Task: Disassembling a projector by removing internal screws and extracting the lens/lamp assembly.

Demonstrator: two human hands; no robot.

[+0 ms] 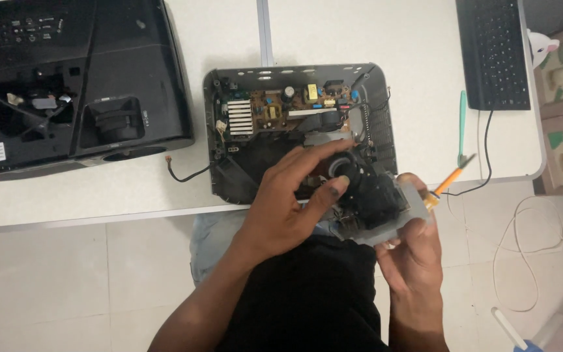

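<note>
An opened projector base (379, 98) lies on the white table, its circuit board and heat sink (241, 117) exposed. I hold a black lens and optical block (373, 195) on a grey bracket just off the table's front edge. My right hand (412, 254) grips the bracket from below, together with an orange-handled screwdriver (449, 179). My left hand (288, 208) reaches over the block, fingers on the round lens barrel (350, 175).
The black projector top cover (73, 85) sits at the table's left. A black keyboard (493, 52) lies at the right with a green pen-like tool (462, 124) beside it. Cables (522, 248) hang to the tiled floor on the right.
</note>
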